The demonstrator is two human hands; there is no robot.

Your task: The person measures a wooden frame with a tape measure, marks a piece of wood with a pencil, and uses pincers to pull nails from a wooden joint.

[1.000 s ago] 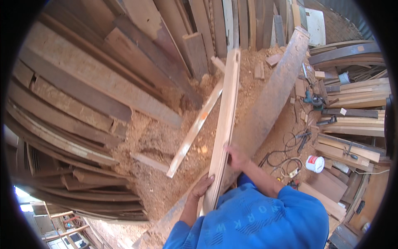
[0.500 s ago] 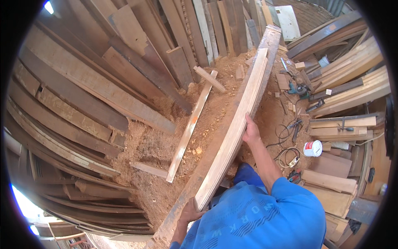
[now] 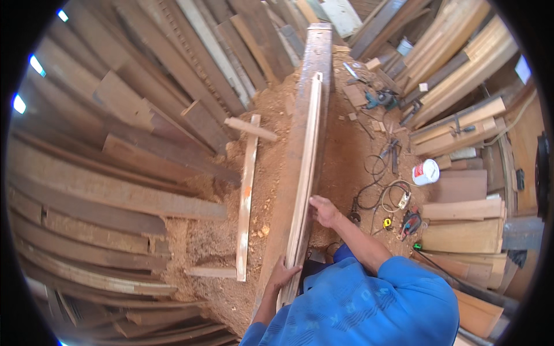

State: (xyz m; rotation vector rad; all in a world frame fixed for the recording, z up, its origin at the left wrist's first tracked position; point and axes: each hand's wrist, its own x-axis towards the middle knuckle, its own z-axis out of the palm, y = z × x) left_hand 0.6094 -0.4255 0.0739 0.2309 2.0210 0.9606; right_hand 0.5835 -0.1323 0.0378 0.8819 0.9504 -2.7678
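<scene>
A long pale wooden board [image 3: 308, 155] runs away from me, lying along a long worn wooden beam [image 3: 318, 49]. It is tipped so that a narrow face with lengthwise grooves shows. My left hand [image 3: 281, 274] is closed around the near part of the board, its thumb across the top and its other fingers partly hidden. Farther along, my right hand [image 3: 324, 211] grips the board's right side with curled fingers. The board's nearest end is hidden by my blue shirt.
Left of the beam, a thin wooden strip [image 3: 247, 202] lies on sawdust with short crosspieces. Planks [image 3: 115, 179] stand stacked to the left. On the right are a power tool [image 3: 381, 99], cables, a tape measure [image 3: 388, 223], a white bucket [image 3: 426, 172] and more boards.
The view has turned, so the beam now runs more upright. The board has rolled from showing its broad face to showing a grooved narrow one. Both hands remain on it.
</scene>
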